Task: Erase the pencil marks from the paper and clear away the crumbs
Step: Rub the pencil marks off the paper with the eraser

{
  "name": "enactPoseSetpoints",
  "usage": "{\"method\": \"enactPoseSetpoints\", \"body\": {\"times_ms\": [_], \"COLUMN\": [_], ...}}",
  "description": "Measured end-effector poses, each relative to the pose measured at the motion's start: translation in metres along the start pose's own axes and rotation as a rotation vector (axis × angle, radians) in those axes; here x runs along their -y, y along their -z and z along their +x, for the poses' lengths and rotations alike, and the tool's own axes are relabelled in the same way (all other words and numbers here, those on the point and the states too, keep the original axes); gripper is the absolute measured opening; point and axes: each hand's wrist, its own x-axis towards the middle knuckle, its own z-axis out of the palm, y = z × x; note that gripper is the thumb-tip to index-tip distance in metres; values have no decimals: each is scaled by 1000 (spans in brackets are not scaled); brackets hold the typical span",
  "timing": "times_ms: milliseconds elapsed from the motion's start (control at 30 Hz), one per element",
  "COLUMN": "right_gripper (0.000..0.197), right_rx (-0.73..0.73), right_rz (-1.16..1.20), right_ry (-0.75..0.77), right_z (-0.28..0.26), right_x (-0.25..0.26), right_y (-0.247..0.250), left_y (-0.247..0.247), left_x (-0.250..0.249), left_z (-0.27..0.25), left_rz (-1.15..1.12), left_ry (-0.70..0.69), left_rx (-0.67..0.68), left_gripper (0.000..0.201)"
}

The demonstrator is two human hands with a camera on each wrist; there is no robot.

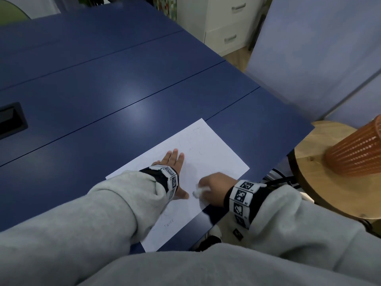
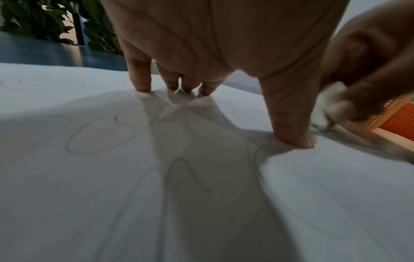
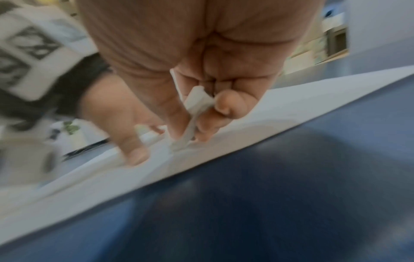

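Observation:
A white sheet of paper (image 1: 214,153) with faint pencil loops and letters lies near the blue table's front right corner. My left hand (image 1: 175,164) lies flat on it with fingers spread, its fingertips (image 2: 143,86) and thumb pressing the sheet (image 2: 89,177). My right hand (image 1: 214,186) pinches a white eraser (image 1: 199,190) between thumb and fingers, its lower end touching the paper (image 3: 246,122) close to the sheet's near edge, just right of the left thumb. The eraser (image 3: 195,109) looks blurred, as does the right hand (image 2: 358,99) holding the eraser (image 2: 329,95).
The blue table (image 1: 103,89) stretches far and left, with a black recessed slot (image 1: 11,120) at its left. An orange mesh basket (image 1: 356,153) lies on a round wooden stool (image 1: 321,188) right of the table. White drawers (image 1: 228,23) stand behind.

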Motion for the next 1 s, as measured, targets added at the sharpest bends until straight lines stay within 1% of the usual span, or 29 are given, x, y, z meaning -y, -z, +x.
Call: {"method": "enactPoseSetpoints", "body": {"times_ms": [67, 100, 133, 167, 233, 267, 333, 400, 433, 467, 567, 600, 633, 733, 767, 900, 933, 1000], "right_gripper": [20, 21, 22, 21, 18, 19, 27, 28, 28, 27, 21, 22, 24, 25, 25, 26, 27, 31], "right_rx": [-131, -160, -150, -110, -23, -9, -57, -158, -178, -157, -14, -6, -22, -141, -151, -22, -11, -64], "right_rz": [41, 47, 40, 15, -44, -65, -39, 46, 58, 42, -35, -41, -28, 62, 65, -19, -26, -22], "right_ry": [-80, -90, -90, -74, -11, 13, -21, -94, -106, -96, -30, -19, -20, -90, -101, -9, -14, -49], "right_z": [7, 9, 7, 5, 1, 0, 6, 11, 12, 13, 8, 7, 9, 15, 16, 12, 13, 17], "right_x": [-5, -7, -5, -1, 3, 4, 0, -5, -5, -3, 7, 8, 7, 2, 2, 13, 14, 12], "right_y": [9, 10, 10, 6, -2, -3, 4, 14, 17, 16, 5, 5, 8, 19, 18, 6, 9, 17], "left_y": [-1, -1, -2, -2, -2, -2, -3, -3, -3, -3, -4, -4, -5, -6, -6, -7, -8, -8], "left_x": [0, 0, 0, 0, 0, 0, 0, 0, 1, 1, 1, 2, 2, 2, 3, 4, 4, 3], "left_z": [0, 0, 0, 0, 1, 1, 1, 0, 0, 0, 1, 1, 1, 3, 3, 5, 5, 5], "left_rz": [5, 4, 2, 0, -3, -7, -8, -8, -12, -17, -26, -27, -26, -26, -29, -28, -26, -25], "left_ry": [5, 7, 7, 8, 4, 2, 2, 0, -1, -4, -11, -12, -14, -12, -13, -17, -16, -12], "left_rx": [-9, -11, -10, -8, -4, -3, -13, -22, -22, -21, -23, -25, -25, -26, -26, -31, -30, -29], "left_gripper": [127, 128, 127, 127, 127, 127, 127, 126, 126, 126, 126, 126, 126, 127, 127, 127, 127, 128]}}
